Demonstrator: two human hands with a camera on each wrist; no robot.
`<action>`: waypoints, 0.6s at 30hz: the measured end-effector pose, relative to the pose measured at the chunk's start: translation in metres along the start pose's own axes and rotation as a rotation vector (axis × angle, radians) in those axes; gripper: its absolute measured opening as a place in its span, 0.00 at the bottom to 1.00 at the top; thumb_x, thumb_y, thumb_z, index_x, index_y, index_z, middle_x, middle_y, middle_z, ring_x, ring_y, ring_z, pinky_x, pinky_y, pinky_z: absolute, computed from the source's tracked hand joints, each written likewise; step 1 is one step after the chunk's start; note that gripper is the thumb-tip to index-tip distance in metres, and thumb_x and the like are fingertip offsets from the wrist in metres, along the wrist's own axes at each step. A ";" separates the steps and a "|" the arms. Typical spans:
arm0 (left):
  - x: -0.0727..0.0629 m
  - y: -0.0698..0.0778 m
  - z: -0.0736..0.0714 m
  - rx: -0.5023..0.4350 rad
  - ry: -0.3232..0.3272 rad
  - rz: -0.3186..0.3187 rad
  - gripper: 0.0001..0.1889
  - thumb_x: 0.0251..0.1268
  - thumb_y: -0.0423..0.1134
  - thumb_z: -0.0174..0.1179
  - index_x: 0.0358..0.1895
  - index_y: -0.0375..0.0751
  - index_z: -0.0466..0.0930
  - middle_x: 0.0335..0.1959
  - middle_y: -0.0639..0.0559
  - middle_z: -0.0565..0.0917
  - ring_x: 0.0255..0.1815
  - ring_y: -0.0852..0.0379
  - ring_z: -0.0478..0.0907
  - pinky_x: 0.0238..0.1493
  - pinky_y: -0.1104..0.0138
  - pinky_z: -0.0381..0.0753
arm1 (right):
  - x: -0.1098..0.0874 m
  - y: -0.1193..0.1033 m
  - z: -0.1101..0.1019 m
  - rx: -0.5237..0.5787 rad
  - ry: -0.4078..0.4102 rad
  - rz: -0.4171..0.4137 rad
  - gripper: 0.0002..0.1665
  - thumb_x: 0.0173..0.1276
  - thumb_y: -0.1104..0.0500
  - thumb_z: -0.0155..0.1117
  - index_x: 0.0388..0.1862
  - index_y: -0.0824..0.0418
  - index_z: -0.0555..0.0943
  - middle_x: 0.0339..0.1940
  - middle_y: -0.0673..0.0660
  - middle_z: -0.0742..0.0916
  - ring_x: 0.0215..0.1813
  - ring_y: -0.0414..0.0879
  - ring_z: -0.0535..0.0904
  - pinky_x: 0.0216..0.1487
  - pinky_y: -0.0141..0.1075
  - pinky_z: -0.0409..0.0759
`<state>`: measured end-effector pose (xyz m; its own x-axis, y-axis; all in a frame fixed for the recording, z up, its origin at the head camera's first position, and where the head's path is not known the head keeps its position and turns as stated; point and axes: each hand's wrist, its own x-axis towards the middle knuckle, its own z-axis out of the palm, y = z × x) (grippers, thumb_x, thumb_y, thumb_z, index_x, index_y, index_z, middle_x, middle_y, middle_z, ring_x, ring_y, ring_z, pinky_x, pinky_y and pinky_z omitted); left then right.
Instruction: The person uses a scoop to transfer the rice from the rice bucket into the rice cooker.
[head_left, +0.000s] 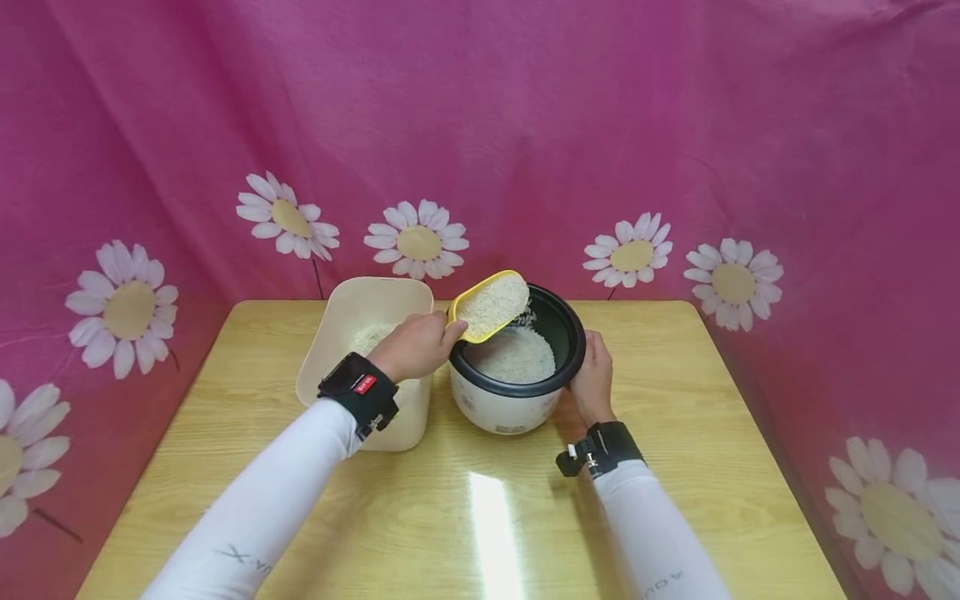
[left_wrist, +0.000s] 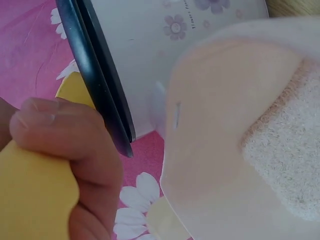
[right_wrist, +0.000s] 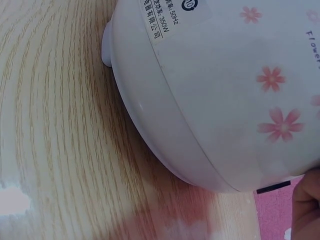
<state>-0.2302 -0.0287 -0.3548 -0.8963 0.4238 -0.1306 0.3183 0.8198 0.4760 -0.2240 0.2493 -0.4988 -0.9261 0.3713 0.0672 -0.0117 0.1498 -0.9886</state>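
Observation:
My left hand (head_left: 418, 343) grips the handle of a yellow scoop (head_left: 467, 302) heaped with white rice (head_left: 495, 305). The scoop is over the left side of a rice cooker (head_left: 504, 408), and grains are falling off its right end. Inside the cooker's dark rim (head_left: 573, 350) lies more rice (head_left: 517, 357). At the cooker's right side, my right hand (head_left: 592, 379) holds it just below the rim; part of that hand (right_wrist: 306, 205) shows at the edge of the right wrist view. The left wrist view shows curled fingers (left_wrist: 75, 135) around the yellow handle (left_wrist: 32, 195).
A cream-coloured bin (head_left: 330, 350) with rice (head_left: 371, 335) in it stands left of the cooker, under my left forearm. Both stand on a wooden table (head_left: 660, 483). A pink curtain with daisies (head_left: 525, 125) hangs behind and along the sides.

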 end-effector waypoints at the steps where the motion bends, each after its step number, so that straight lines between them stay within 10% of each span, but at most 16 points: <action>1: 0.000 0.000 0.000 0.009 0.004 0.002 0.22 0.84 0.51 0.43 0.46 0.35 0.79 0.26 0.50 0.72 0.34 0.50 0.76 0.39 0.61 0.74 | -0.001 -0.001 0.001 -0.002 0.004 -0.006 0.21 0.86 0.43 0.40 0.52 0.55 0.76 0.35 0.44 0.78 0.39 0.38 0.75 0.40 0.25 0.74; 18: 0.006 0.000 -0.006 0.096 0.063 0.006 0.22 0.84 0.51 0.45 0.50 0.32 0.77 0.28 0.48 0.73 0.29 0.51 0.74 0.33 0.63 0.72 | -0.001 -0.007 0.000 -0.010 -0.008 0.004 0.22 0.86 0.46 0.40 0.54 0.59 0.77 0.36 0.44 0.78 0.44 0.39 0.74 0.45 0.27 0.73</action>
<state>-0.2372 -0.0287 -0.3499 -0.9110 0.4060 -0.0721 0.3487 0.8518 0.3909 -0.2232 0.2479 -0.4915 -0.9292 0.3645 0.0618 -0.0041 0.1570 -0.9876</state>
